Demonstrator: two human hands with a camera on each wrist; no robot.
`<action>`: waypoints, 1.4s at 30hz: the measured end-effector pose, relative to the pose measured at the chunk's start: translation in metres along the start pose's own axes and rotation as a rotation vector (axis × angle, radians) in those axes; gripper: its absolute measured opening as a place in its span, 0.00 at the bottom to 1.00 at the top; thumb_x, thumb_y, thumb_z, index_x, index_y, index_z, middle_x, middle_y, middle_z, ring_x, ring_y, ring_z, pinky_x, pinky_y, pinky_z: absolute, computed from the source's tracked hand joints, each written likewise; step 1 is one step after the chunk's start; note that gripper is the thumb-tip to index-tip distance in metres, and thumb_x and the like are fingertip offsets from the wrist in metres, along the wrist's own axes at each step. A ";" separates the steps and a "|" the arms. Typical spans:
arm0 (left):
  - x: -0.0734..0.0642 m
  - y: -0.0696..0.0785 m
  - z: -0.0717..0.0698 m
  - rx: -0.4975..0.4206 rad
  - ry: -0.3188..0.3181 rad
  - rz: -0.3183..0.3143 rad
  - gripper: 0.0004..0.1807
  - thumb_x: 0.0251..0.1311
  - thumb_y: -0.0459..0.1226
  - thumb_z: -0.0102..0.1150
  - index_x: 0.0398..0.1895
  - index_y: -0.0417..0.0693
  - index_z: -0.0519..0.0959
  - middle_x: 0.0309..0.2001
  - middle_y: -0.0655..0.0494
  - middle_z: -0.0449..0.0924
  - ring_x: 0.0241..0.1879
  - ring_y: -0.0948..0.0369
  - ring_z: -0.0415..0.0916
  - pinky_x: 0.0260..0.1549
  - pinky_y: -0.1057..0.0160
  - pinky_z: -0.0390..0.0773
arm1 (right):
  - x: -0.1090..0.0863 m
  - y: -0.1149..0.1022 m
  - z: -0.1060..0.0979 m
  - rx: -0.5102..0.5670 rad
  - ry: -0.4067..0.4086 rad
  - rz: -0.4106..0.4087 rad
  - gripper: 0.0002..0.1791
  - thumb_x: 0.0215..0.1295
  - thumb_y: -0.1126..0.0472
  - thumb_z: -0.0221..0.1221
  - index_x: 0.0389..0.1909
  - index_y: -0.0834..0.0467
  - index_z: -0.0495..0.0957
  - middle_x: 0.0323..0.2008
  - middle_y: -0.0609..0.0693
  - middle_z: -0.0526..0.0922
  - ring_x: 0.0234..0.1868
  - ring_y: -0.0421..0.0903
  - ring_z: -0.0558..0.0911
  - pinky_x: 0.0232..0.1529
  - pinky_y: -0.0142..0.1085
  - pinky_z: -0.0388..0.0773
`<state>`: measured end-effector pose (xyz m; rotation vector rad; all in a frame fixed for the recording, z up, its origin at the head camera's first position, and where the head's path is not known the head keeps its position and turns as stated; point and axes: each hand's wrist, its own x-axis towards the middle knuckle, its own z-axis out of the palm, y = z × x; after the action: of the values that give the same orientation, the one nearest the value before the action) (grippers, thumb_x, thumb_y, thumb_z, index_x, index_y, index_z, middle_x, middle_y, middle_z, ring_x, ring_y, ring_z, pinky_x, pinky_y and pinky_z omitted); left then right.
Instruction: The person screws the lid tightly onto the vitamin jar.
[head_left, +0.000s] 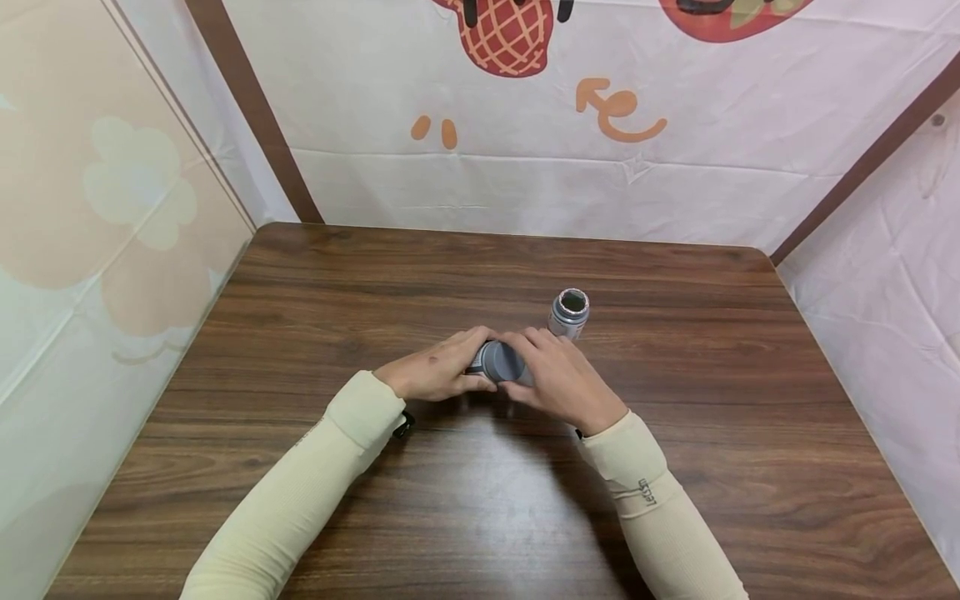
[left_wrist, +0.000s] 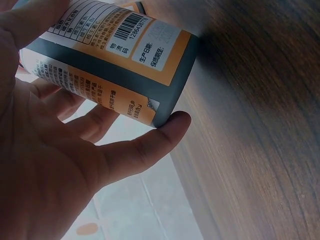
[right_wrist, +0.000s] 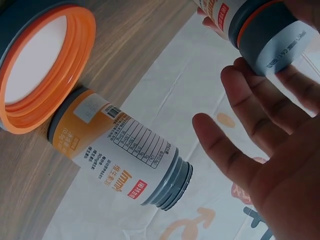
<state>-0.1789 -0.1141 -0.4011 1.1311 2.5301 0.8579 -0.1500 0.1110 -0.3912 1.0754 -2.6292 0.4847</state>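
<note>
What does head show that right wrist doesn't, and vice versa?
Head only: pale sleeves, a black item by the left cuff, the open mouth of the uncapped bottle seen from above.
Right wrist only: the orange inner rim of the round lid, and the orange part of the uncapped bottle's label.
Both: uncapped bottle, held bottle with dark cap, right hand, some of the left hand, wooden tabletop, printed cloth.

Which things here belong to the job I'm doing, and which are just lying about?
Likely part of the job:
Capped bottle, held in your left hand
Its cap, pinched by your right hand

Apparently just lying about:
Open bottle, upright, untouched
Loose lid, orange inside
</note>
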 end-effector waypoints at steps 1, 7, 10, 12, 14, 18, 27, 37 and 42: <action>0.000 0.000 0.000 0.002 -0.001 -0.004 0.31 0.65 0.45 0.66 0.65 0.47 0.64 0.52 0.52 0.73 0.49 0.57 0.70 0.50 0.54 0.73 | 0.000 0.000 0.000 -0.009 0.001 0.013 0.30 0.55 0.52 0.73 0.57 0.59 0.77 0.44 0.52 0.82 0.41 0.49 0.79 0.39 0.46 0.77; 0.001 0.001 -0.001 0.014 -0.019 -0.012 0.30 0.66 0.44 0.64 0.66 0.46 0.63 0.53 0.51 0.73 0.50 0.56 0.70 0.51 0.54 0.72 | -0.001 -0.002 0.001 -0.050 -0.012 0.063 0.30 0.59 0.44 0.69 0.55 0.60 0.77 0.42 0.53 0.83 0.40 0.49 0.80 0.39 0.47 0.77; 0.000 0.000 -0.001 0.016 -0.027 -0.010 0.30 0.66 0.43 0.64 0.66 0.46 0.63 0.55 0.50 0.73 0.51 0.56 0.70 0.52 0.53 0.72 | -0.001 -0.001 -0.001 -0.028 -0.028 0.062 0.34 0.58 0.42 0.70 0.59 0.58 0.75 0.47 0.53 0.82 0.46 0.49 0.80 0.42 0.49 0.77; 0.000 0.000 -0.002 0.007 -0.027 -0.003 0.30 0.66 0.43 0.64 0.65 0.46 0.63 0.55 0.51 0.72 0.51 0.56 0.70 0.52 0.53 0.72 | -0.001 0.000 -0.002 -0.007 -0.036 0.041 0.36 0.56 0.45 0.73 0.62 0.57 0.74 0.50 0.53 0.80 0.50 0.50 0.79 0.45 0.49 0.77; -0.001 -0.001 -0.001 0.001 -0.022 0.004 0.29 0.65 0.44 0.65 0.64 0.46 0.64 0.53 0.52 0.72 0.50 0.57 0.70 0.51 0.54 0.73 | 0.000 0.002 -0.004 0.005 -0.042 0.006 0.37 0.54 0.50 0.75 0.64 0.55 0.74 0.53 0.51 0.79 0.52 0.50 0.78 0.46 0.49 0.76; 0.000 -0.002 -0.001 -0.003 -0.012 0.016 0.28 0.64 0.45 0.65 0.62 0.46 0.65 0.51 0.54 0.73 0.48 0.57 0.70 0.49 0.55 0.73 | -0.001 0.003 -0.004 -0.005 -0.047 -0.042 0.36 0.53 0.57 0.75 0.64 0.54 0.74 0.52 0.50 0.79 0.51 0.49 0.78 0.45 0.47 0.76; 0.001 -0.002 0.000 0.007 -0.015 -0.001 0.31 0.65 0.44 0.66 0.65 0.45 0.64 0.52 0.51 0.73 0.49 0.57 0.71 0.50 0.55 0.72 | -0.002 -0.001 -0.001 -0.034 -0.021 0.041 0.29 0.58 0.47 0.71 0.56 0.58 0.78 0.44 0.51 0.82 0.42 0.49 0.79 0.43 0.46 0.75; 0.001 -0.001 -0.001 0.009 -0.017 0.023 0.30 0.65 0.43 0.65 0.64 0.45 0.64 0.53 0.51 0.73 0.50 0.57 0.71 0.50 0.54 0.72 | -0.002 0.001 -0.004 0.025 -0.048 0.032 0.34 0.57 0.48 0.73 0.62 0.58 0.75 0.51 0.54 0.81 0.50 0.50 0.79 0.45 0.49 0.76; 0.002 -0.002 0.000 -0.002 -0.009 0.047 0.28 0.65 0.45 0.65 0.61 0.46 0.65 0.52 0.53 0.73 0.49 0.57 0.71 0.50 0.55 0.73 | -0.002 0.003 -0.003 0.048 -0.039 -0.052 0.35 0.54 0.60 0.74 0.64 0.57 0.74 0.51 0.52 0.79 0.50 0.49 0.78 0.44 0.47 0.76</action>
<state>-0.1815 -0.1143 -0.4022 1.1951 2.5047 0.8642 -0.1506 0.1153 -0.3893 1.1764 -2.6282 0.5239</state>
